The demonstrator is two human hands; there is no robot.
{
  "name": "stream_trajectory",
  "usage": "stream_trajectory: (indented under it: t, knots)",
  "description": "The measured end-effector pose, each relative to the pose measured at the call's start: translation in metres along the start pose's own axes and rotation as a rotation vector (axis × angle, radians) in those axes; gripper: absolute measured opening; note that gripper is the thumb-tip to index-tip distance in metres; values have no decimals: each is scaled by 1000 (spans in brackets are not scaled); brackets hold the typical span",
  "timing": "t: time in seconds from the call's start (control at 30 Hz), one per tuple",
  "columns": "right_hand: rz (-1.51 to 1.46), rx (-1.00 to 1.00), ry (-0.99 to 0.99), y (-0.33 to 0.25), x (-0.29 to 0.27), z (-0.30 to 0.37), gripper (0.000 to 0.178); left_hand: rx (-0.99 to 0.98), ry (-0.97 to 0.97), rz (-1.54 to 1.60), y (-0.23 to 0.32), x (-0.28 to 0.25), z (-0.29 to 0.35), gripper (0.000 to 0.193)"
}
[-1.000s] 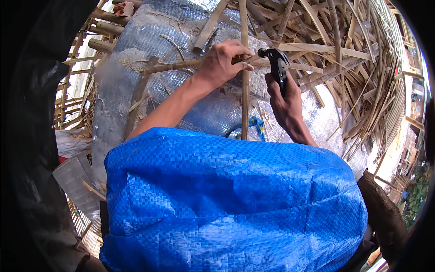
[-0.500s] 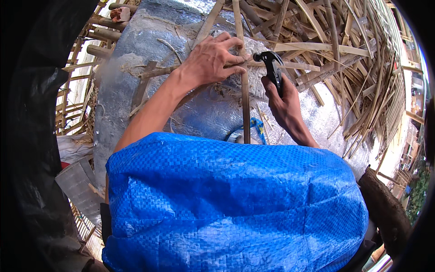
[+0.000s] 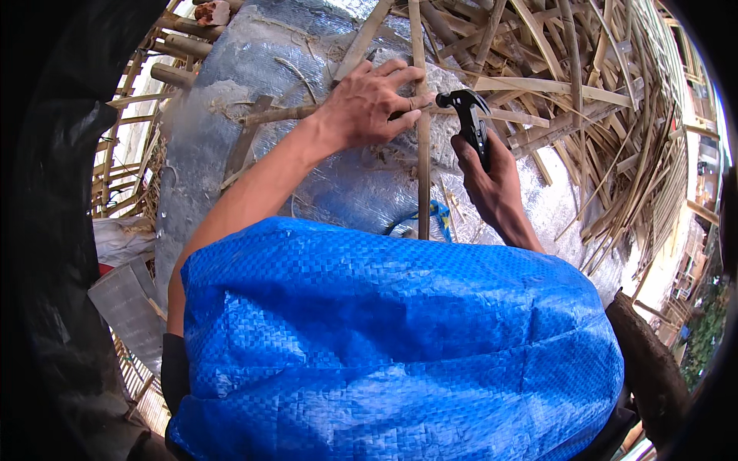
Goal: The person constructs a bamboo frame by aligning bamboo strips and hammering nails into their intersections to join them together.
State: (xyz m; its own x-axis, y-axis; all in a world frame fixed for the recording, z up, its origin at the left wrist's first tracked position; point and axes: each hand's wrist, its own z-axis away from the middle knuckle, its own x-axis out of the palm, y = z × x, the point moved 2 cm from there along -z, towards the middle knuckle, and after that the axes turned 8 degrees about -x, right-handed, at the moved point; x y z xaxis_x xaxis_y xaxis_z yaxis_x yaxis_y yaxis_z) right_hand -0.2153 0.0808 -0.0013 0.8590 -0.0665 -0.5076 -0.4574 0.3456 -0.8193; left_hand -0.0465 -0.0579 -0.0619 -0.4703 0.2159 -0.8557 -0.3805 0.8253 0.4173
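Observation:
My left hand (image 3: 373, 104) presses on the spot where an upright bamboo strip (image 3: 423, 173) crosses a sideways bamboo strip (image 3: 280, 115). Its thumb and fingertips close in on the crossing; whether a nail sits between them is too small to make out. In my right hand (image 3: 494, 180) is a small black claw hammer (image 3: 471, 123), gripped by the handle. The hammer's striking face is just right of the crossing, close to my left fingertips. Both strips lie over a silvery foil-covered surface (image 3: 330, 188).
Loose split bamboo (image 3: 607, 154) is heaped at the far right. A blue woven sheet (image 3: 400, 330) covers my lap. Behind it a blue strap (image 3: 440, 217) lies on the foil. A brown log (image 3: 653, 361) stands at the right, and a reddish brick piece (image 3: 213, 12) at the far left.
The view has shifted slightly, so the strips and both hands appear a little farther right. My left hand stays at the crossing, and the hammer remains beside it in my right hand.

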Motion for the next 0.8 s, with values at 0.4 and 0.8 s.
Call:
stream_trajectory:
  t: [0.4, 0.8]
  knots:
    - [-27, -120, 48, -5, -2, -2, 27, -70, -81, -28, 2, -7, 3, 31]
    - [288, -87, -72, -14, -7, -6, 30, -61, -128, -44, 0, -1, -1, 34]
